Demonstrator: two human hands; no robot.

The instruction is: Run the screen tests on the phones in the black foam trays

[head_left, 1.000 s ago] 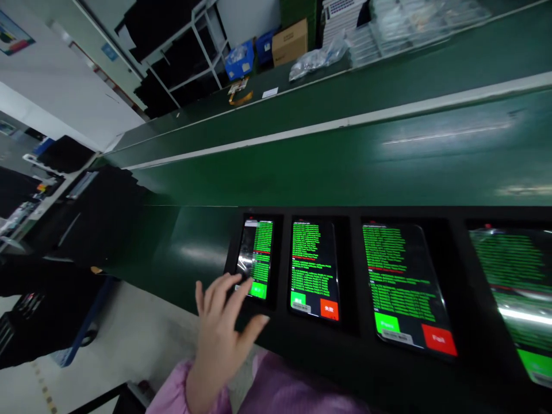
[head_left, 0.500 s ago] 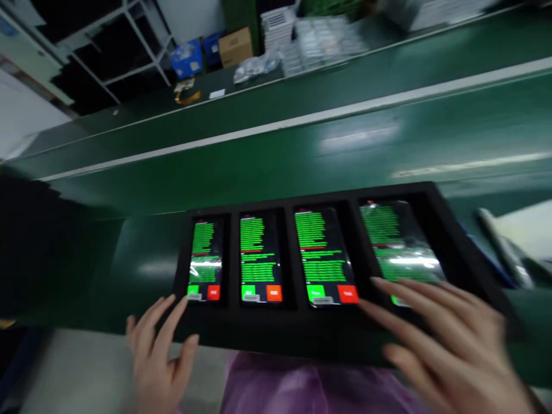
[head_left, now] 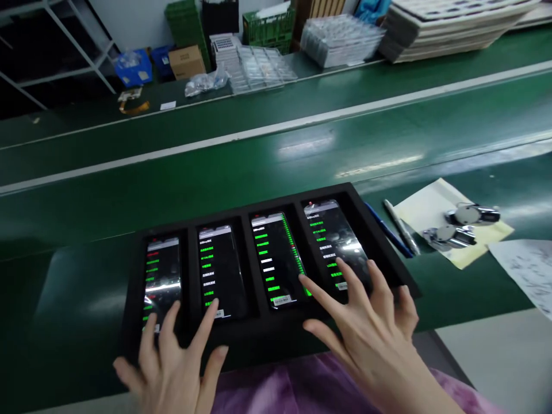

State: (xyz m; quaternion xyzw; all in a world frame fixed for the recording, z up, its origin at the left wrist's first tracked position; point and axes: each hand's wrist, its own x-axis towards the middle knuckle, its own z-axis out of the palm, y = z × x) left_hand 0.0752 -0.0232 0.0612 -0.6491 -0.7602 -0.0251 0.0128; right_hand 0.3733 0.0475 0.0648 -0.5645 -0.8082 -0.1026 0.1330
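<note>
A black foam tray [head_left: 129, 339] lies on the near edge of the green bench and holds several lit phones side by side. My left hand [head_left: 172, 368] is open, fingers spread, with fingertips on the bottom of the leftmost phone [head_left: 161, 276] and the second phone [head_left: 219, 270]. My right hand [head_left: 371, 328] is open too. Its index fingertip touches the third phone [head_left: 276, 259] and other fingers rest on the rightmost phone [head_left: 332, 236]. The screens show short green menu lines on black.
Two pens [head_left: 399, 227] lie right of the tray, beside a yellow sheet [head_left: 426, 204] with small metal parts [head_left: 457, 224] and a white paper [head_left: 526, 270]. A green conveyor belt [head_left: 276, 155] runs behind. Clear tray stacks [head_left: 259, 66], boxes and crates line the far side.
My view swung right and down. Both hands moved onto the phones' lower edges. The screens changed from dense green text with green and red buttons to short menu lists.
</note>
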